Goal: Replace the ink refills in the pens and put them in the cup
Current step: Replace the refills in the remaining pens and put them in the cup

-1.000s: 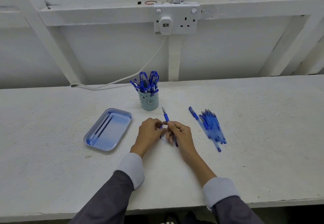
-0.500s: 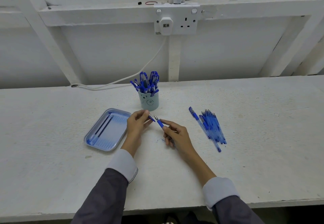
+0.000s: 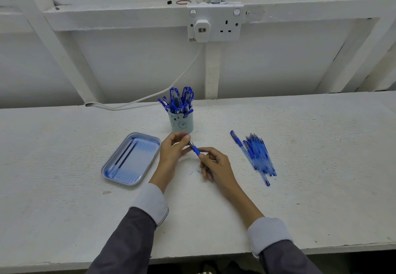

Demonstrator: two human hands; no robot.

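- Your right hand (image 3: 216, 165) grips a blue pen (image 3: 196, 150) by its barrel, thumb and curled fingers closed round it. The pen slants up and away to the left, and its lower end is hidden in your palm.
- Your left hand (image 3: 172, 152) meets the pen at its metal tip with thumb and fingers curled in close. You cannot tell from here whether they actually pinch the tip.
- The pen has a dark blue rubbery grip section behind a small, shiny, pointed tip.
- The cup (image 3: 183, 124) stands upright just beyond your left fingertips. It is round and pale, with a little face drawn on it, and it is crowded with capped blue pens (image 3: 179, 100).
- Just left of your left hand lies a shallow tray (image 3: 141, 162), a rounded rectangle with a grey rim, holding two thin dark refills (image 3: 124, 157) side by side.
- Right of your right hand, a little apart, lies a loose pile of blue pens and refills (image 3: 258, 155), fanned with their tips pointing away.
- The table (image 3: 310, 177) is white and rough. It has open surface on the far left and right, its front edge is under your sleeves, and a wall stands behind the cup.
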